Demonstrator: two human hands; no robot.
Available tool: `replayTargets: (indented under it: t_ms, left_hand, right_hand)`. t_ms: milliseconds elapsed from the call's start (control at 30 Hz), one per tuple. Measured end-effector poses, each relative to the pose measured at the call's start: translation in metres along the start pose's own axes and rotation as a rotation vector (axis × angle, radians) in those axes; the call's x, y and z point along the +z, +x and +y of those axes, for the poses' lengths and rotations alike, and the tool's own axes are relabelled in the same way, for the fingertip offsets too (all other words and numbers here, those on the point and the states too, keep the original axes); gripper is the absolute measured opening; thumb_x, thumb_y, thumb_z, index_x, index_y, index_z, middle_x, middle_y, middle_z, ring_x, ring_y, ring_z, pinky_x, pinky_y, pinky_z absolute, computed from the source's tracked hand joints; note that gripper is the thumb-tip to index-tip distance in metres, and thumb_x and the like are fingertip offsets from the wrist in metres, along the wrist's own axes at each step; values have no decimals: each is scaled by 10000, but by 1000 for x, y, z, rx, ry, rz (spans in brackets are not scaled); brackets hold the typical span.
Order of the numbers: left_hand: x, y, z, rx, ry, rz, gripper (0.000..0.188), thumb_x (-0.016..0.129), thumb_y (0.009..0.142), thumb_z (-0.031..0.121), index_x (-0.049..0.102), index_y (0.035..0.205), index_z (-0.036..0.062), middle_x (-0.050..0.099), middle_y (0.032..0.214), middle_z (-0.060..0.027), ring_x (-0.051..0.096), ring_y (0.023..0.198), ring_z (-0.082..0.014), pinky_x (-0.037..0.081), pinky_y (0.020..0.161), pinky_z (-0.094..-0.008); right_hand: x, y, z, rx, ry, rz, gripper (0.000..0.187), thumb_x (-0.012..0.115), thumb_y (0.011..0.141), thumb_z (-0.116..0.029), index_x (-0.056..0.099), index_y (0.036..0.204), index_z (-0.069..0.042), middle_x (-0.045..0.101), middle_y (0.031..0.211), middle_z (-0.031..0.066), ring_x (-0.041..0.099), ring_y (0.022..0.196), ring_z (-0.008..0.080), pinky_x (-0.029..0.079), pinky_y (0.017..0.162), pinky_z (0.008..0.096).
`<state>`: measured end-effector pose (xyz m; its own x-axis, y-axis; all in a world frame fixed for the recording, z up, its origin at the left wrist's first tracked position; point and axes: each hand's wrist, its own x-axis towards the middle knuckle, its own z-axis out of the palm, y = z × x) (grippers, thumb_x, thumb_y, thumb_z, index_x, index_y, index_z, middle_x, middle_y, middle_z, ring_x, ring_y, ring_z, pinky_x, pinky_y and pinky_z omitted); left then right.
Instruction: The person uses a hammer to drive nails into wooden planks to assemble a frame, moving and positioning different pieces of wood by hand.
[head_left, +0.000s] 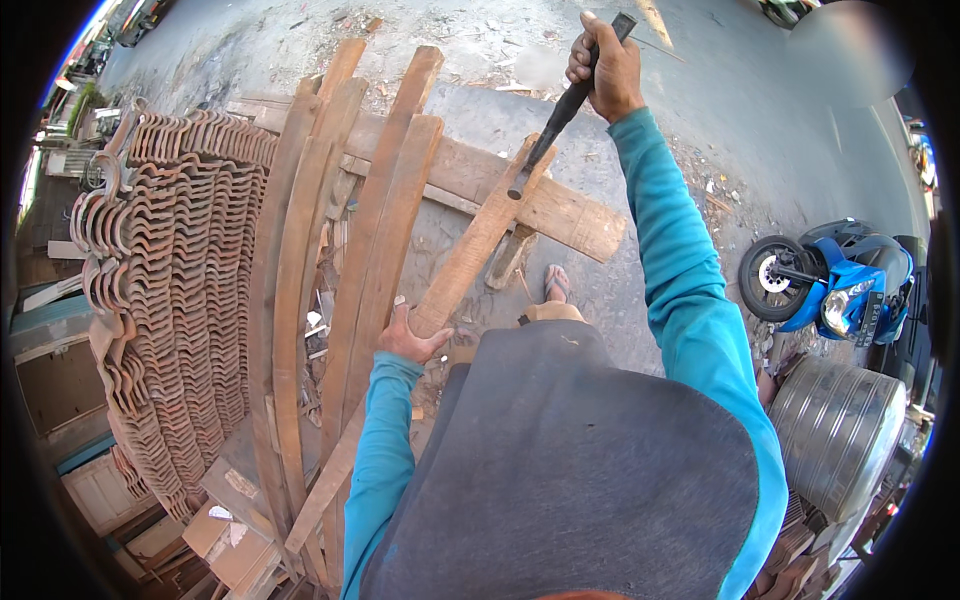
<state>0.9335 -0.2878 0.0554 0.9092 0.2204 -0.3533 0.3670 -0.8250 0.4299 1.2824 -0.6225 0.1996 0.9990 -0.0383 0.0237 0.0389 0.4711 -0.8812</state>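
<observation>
My right hand [612, 72] is closed round the black handle of a hammer [568, 108], raised at the upper middle. The hammer's head is down at the far end of a short wooden beam [470, 245]; whether it touches the wood I cannot tell. That beam lies slantwise across a thick, low plank [580, 217], its near end toward me. My left hand [408, 338] grips this near end, thumb on one side and fingers on the other, with some fingers hidden.
Several long wooden beams [375, 215] lean across the plank on the left. Beyond them stand stacked clay roof tiles [185, 270]. At right are a blue motorcycle [835, 285] and a ribbed metal tank [835, 425]. Wood chips litter the ground near my sandalled foot [557, 283].
</observation>
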Motion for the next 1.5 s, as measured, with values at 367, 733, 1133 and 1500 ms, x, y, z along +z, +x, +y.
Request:
replayTargets:
  t_ms: [367,733,1133,1500]
  left_hand:
    - [9,6,-14,102,-1,74,752,883,583,586,646,1009,13,702,845,-256,702,817,-438,560,703,-519]
    - [-13,20,9,-41,9,-161,767,819,655,595,642,1095,-8,713,960,-254,695,931,-417,553,832,-486]
    - [2,9,-14,-16,116,-82,816,827,626,607,639,1119,-15,706,968,-270,696,934,-422,559,844,-483]
    - [3,-2,-11,-35,-20,-38,802,831,618,598,660,1093,-25,700,963,-278,686,944,-433,555,849,-491]
  right_hand:
    - [92,-63,34,-537,-804,-44,394,681,964,-341,562,721,-55,532,606,-3,475,537,75,401,495,266]
    - [57,-53,41,-559,-657,-22,323,617,985,-210,532,704,-75,507,544,2,481,452,92,404,434,276]
    - [66,-70,39,-512,-629,-9,313,634,989,-208,500,746,-62,495,578,-7,479,479,89,405,448,246]
    - [77,-89,36,-467,-507,-83,270,623,990,-160,528,758,-63,542,559,23,531,486,96,423,435,260]
